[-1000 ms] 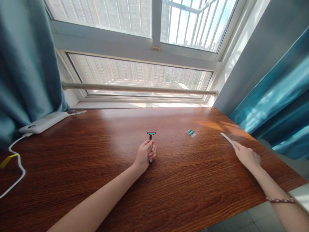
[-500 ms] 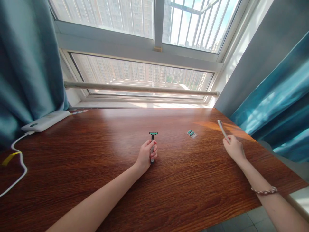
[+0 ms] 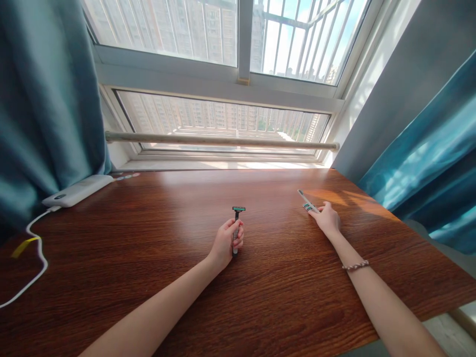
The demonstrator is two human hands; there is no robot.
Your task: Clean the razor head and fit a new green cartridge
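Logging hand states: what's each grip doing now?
Left hand: closed, holding the razor.
Right hand: holding a slim pale stick; cannot tell if it touches the cartridge pack.

The black-and-grey razor [image 3: 237, 215] is gripped by its handle, green-striped head pointed to twelve o'clock. Out at three o'clock from that head, the small green-marked cartridge pack [image 3: 307, 207] is partly hidden behind a slim pale stick [image 3: 307, 199], which is held too, free end aimed at ten o'clock; contact can't be told.

Likely a home: curtains [image 3: 52, 99], window [image 3: 208, 85]
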